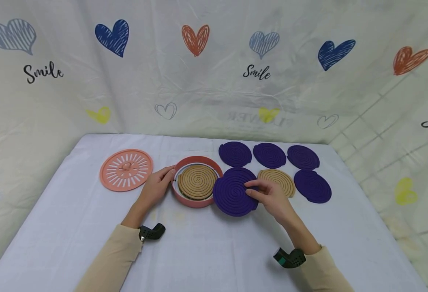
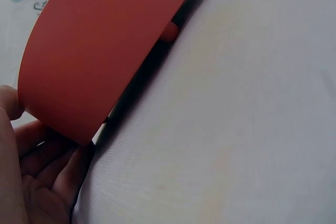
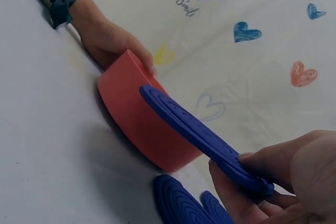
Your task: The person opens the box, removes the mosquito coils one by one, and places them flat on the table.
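Observation:
A round red mosquito coil holder (image 1: 196, 204) stands on the table with a tan mosquito coil (image 1: 198, 181) lying inside. My left hand (image 1: 156, 185) grips the holder's left side, thumb at the rim and fingers underneath, as the left wrist view shows. Between thumb and fingers my right hand (image 1: 270, 196) pinches a purple mosquito coil (image 3: 194, 129) by its right part. That coil hangs above the table, tilted, just right of the holder. Another purple edge shows behind it; whether that is a separate coil I cannot tell.
Several purple coils (image 1: 269, 155) lie at the back right, with a second tan coil (image 1: 281, 181) among them, partly behind my right hand. At the left rests a slotted salmon-coloured lid (image 1: 126, 170). A heart-printed curtain (image 1: 199, 81) hangs behind the white-covered table (image 1: 192, 251).

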The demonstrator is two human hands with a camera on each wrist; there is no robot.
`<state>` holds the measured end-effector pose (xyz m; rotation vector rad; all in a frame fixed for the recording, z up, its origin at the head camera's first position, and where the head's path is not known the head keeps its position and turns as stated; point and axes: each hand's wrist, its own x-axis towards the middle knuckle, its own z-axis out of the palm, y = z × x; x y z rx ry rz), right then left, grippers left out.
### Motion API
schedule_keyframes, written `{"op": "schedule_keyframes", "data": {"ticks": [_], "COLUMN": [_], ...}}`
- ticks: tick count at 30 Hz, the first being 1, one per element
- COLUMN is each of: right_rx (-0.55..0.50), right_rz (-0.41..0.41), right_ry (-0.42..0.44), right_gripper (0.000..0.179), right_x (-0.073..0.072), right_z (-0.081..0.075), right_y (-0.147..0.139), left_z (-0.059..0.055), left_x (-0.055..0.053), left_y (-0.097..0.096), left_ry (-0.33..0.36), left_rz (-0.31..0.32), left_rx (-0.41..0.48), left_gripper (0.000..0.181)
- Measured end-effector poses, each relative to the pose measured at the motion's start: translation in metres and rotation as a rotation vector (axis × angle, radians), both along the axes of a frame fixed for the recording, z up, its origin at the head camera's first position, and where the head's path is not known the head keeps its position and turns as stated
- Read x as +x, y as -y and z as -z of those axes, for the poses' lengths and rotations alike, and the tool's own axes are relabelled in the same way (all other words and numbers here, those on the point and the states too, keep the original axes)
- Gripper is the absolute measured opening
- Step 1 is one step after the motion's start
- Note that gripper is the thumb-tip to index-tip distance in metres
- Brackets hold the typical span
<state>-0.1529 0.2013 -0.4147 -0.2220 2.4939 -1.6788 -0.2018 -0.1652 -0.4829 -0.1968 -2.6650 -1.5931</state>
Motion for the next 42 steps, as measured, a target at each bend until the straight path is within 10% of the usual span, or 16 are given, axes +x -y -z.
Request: {"op": "schedule_keyframes", "data": {"ticks": [42], "right_rx": [0.013], "right_rz": [-0.012], "right_ry": [0.056], "right_gripper": [0.028], "right_x": [0.013], "right_z": [0.017], "right_y": [-0.026], "left_z": [-0.003], "left_x": [0.001], "left_y": [-0.001], "left_ry": [0.014], "left_rz": [0.001], "left_rx": [-0.014], "left_gripper": [0.054]}}
